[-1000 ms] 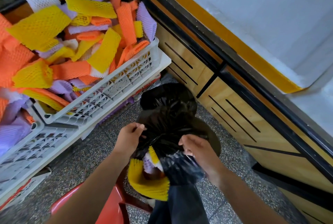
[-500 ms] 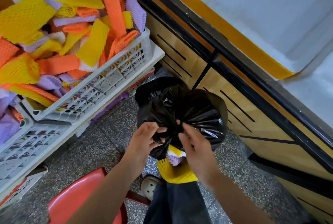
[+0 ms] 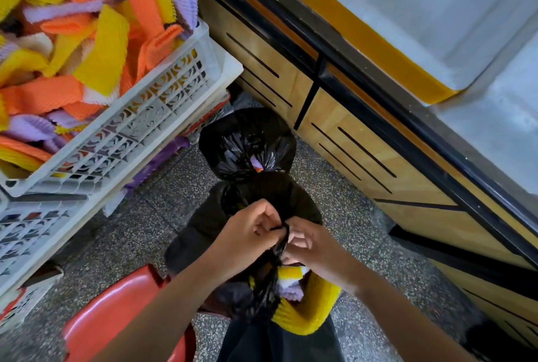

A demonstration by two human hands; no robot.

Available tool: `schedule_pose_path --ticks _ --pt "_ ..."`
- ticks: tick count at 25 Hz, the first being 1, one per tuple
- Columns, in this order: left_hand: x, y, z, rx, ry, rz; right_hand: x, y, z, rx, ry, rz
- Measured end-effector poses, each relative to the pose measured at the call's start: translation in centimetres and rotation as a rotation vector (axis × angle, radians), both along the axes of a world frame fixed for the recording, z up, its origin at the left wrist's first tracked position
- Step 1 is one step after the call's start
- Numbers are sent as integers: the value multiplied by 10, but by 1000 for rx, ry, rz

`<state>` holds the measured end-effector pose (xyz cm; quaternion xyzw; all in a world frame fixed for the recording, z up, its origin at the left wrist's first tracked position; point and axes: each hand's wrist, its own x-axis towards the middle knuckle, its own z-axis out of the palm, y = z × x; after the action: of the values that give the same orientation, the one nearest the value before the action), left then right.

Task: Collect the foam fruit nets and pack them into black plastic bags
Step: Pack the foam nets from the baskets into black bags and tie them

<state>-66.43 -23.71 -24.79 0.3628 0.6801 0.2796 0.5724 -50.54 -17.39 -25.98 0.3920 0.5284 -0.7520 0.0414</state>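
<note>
The black bag (image 3: pixel 259 300) sits low in the centre of the view, in front of the person's dark trousers. Its glossy film is gathered and twisted into a thin rope at the mouth. It is not sealed. A thick yellow net (image 3: pixel 311 309) curls out of the opening toward 4 o'clock, with a lilac net (image 3: pixel 288 290) and a bit of white foam tucked just above it.

At 12 o'clock from this bag a tied bag (image 3: pixel 247 146) rests on the speckled floor (image 3: pixel 364 245). Its neck is puckered tight, and a speck of lilac and orange shows at the knot.

At 10 o'clock a white lattice crate (image 3: pixel 163 94) is heaped with loose foam nets (image 3: pixel 102 50) in orange, yellow, lilac and cream. It is stacked on a second crate (image 3: pixel 37 233).

Both forearms come in from the bottom edge and meet over the bag's mouth. The left hand (image 3: pixel 250 233) is curled knuckles-up, its grip clamped on the twisted black strand between thumb and bent fingers. The right hand (image 3: pixel 311 242) faces it from 3 o'clock with its fingers bent inward, and its grip pinches the same strand, so the two hands almost touch.

A red chair (image 3: pixel 116 312) shows at 7 o'clock. A wooden cabinet (image 3: pixel 349 134) with black slots runs from 12 to 4 o'clock.
</note>
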Motion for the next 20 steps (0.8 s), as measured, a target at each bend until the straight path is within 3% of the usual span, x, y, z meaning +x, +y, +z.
schedule_pose_path --ticks 2,7,10,12,15,17,20 --pt "0 0 -6 20 105 -48 12 6 -4 97 -65 -9" --pt "11 7 -38 -14 365 -101 30 12 -6 628 -63 189" --pt "34 20 -55 7 377 -97 36 18 -19 623 -227 84" --pt "55 36 -54 10 290 -15 34 29 -25 572 -362 5" --pt "76 62 -44 71 179 50 32 51 -30 574 -390 20" --pt "75 71 -43 188 214 -39 35 63 -30 570 -377 -10" --pt "57 74 -49 312 458 -369 55 71 -34 728 -416 140"
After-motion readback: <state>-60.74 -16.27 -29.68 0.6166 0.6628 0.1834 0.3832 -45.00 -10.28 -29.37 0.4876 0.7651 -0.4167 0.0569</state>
